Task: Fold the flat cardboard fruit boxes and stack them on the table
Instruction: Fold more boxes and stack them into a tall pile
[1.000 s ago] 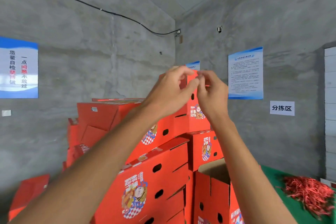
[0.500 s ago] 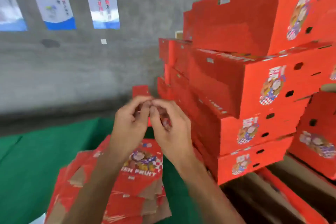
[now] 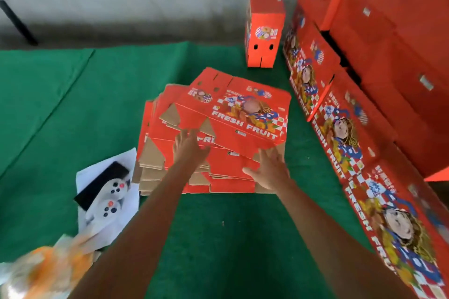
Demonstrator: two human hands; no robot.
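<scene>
My view drops from the wall and the high red stack, past the half-turn of half a second ago, to look straight down on the green tabletop (image 3: pixel 218 238). My hands are no longer pinched together at fingertip level: the left hand (image 3: pixel 188 147) and right hand (image 3: pixel 268 171) are now apart, fingers spread, reaching onto the near edge of the pile of flat boxes (image 3: pixel 218 133). Two white controllers (image 3: pixel 110 198) on paper come into view at the left.

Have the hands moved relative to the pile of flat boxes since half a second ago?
Yes. The left hand and right hand were pinched together above the pile of flat boxes; now they are apart, open, reaching down onto it.
</scene>
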